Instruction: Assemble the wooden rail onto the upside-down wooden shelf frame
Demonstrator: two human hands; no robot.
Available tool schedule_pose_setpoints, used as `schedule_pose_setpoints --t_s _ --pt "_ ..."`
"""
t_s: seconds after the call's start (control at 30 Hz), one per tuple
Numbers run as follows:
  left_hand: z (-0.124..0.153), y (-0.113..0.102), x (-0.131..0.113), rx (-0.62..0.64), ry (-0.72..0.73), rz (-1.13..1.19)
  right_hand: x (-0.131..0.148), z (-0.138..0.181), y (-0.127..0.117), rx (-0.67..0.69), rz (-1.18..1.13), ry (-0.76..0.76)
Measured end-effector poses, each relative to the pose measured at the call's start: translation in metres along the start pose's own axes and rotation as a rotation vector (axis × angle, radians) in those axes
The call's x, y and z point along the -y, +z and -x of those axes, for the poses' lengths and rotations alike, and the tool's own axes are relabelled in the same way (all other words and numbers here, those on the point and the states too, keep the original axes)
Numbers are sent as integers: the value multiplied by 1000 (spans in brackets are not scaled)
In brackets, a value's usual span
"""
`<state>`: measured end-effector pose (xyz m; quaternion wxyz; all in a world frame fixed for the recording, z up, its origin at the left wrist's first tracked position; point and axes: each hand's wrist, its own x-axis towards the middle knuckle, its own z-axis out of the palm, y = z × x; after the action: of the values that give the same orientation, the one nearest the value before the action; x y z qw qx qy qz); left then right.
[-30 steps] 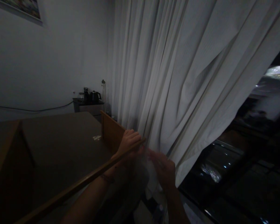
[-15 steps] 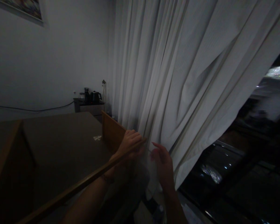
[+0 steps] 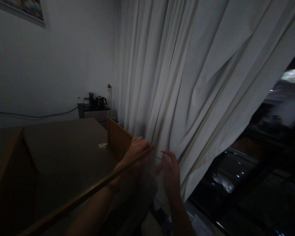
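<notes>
— What sort of room is this?

— A dim one. A pale wall (image 3: 51, 65) runs along the left, with the corner of a framed picture (image 3: 22, 9) at the top and a dark cable (image 3: 34, 115) strung across it. Far back in the corner stands a small cabinet (image 3: 94, 113) with an electric kettle (image 3: 100, 101) on top.

— And nearer the camera?

— A dark brown table top (image 3: 64, 154) with a raised wooden edge (image 3: 116, 137) at its far end, and a small pale sticker (image 3: 102, 145) on the surface. A white curtain (image 3: 186, 82) in long folds fills most of the right half, pulled leftward at the bottom, so dark window glass (image 3: 248, 170) with scattered light reflections shows beyond it.

— What are the hands doing?

— The left hand (image 3: 136, 152) is clenched around the far end of a wooden pole (image 3: 88, 193), which runs diagonally from the lower left up to the curtain's lower edge. The fist sits right against the fabric.

— And the other?

— The right hand (image 3: 170, 172) is just beside it, released, fingers (image 3: 170, 155) spread and slightly curled, in front of the curtain's bunched lower folds. Whether the fingertips actually touch the cloth, I cannot tell; it is too dark and blurred there.
</notes>
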<state>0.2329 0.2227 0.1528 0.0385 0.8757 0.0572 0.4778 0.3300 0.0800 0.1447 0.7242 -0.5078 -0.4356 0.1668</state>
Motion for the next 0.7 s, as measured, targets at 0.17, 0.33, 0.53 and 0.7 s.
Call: schedule_pose_setpoints --t_s 0.17,0.33,0.53,0.7 --pt "0 -2 0 45 20 -38 3 2 1 55 -11 66" --pt "0 -5 -1 77 10 -43 1 3 2 39 -90 49" --pt "1 -1 0 32 9 -12 -10 -1 3 62 -106 -66" --pt "1 0 1 3 26 4 -17 0 -1 102 -158 -69"
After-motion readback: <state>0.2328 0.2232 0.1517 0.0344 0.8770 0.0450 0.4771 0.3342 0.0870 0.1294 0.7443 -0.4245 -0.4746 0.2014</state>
